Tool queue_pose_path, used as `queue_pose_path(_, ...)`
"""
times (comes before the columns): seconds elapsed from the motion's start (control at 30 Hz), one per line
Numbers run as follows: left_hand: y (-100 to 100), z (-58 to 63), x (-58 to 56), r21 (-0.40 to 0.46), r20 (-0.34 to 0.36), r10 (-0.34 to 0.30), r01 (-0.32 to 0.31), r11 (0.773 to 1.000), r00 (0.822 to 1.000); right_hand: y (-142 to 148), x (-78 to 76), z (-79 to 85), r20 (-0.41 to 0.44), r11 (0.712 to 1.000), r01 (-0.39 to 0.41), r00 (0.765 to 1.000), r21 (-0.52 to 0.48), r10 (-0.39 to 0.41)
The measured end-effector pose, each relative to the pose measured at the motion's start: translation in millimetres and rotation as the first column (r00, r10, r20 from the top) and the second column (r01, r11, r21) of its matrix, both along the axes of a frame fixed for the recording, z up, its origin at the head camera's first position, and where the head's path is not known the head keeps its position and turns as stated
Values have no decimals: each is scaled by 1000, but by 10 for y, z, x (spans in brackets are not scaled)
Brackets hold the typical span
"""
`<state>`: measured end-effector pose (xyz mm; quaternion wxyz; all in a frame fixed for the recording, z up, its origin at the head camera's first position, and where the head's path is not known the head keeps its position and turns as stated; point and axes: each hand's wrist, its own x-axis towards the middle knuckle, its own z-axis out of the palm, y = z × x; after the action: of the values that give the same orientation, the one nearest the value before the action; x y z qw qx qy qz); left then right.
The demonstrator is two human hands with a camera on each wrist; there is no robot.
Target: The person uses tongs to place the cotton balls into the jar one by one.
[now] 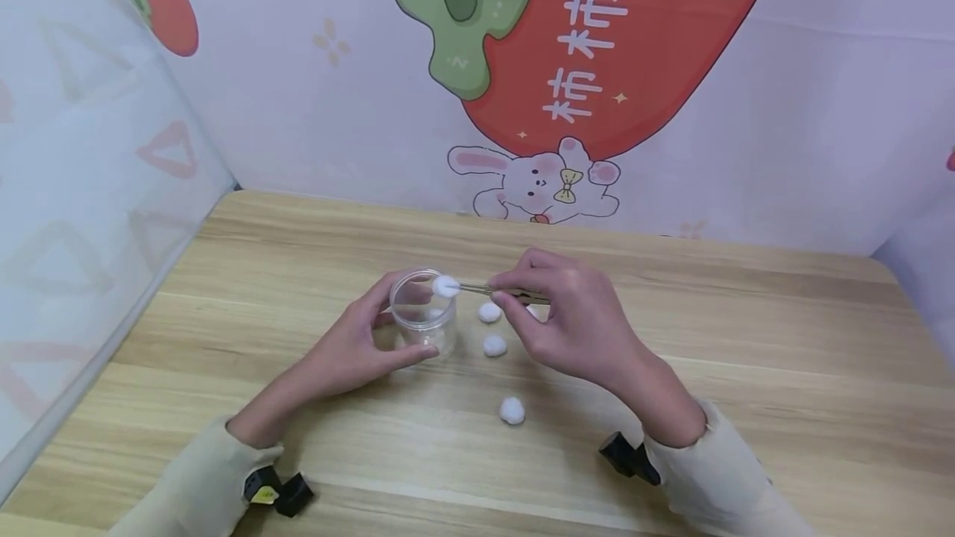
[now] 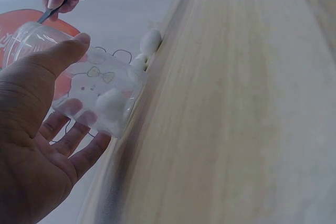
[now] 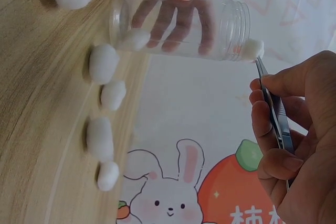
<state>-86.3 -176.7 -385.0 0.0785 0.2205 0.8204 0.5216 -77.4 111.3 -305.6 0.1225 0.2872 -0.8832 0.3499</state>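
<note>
Tweezers [image 3: 281,119] lie in the grip of the right hand [image 1: 574,313], the thumb and fingers pinching the metal arms. Their tips hold a white cotton ball [image 1: 446,286] at the mouth of a clear plastic jar [image 1: 442,338], on the side nearer the right hand; whether the ball touches the rim, I cannot tell. The jar stands upright on the wood-grain table [image 1: 373,454]. The left hand [image 1: 366,346] grips it around the wall, thumb on the near side, fingers curled about the far side.

Another cotton ball [image 3: 135,40] lies inside, at the bottom of the jar. Five loose cotton balls rest on the table to the right of the jar, as the right wrist view shows; among them, one [image 1: 495,345] lies near the jar and one [image 1: 511,411] lies closer to the person, apart from the others. A small black device [image 1: 629,458] sits at the right sleeve cuff. Behind the table hangs a pale backdrop [image 1: 328,131] printed with a white rabbit [image 1: 533,181] below a large red fruit.
</note>
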Motion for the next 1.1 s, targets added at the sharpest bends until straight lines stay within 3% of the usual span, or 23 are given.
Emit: queue_pose_path(1.1, 22, 7, 24, -10, -7, 4, -4, 1000, 1000, -33, -35, 12, 7, 997, -1, 1000, 81, 0)
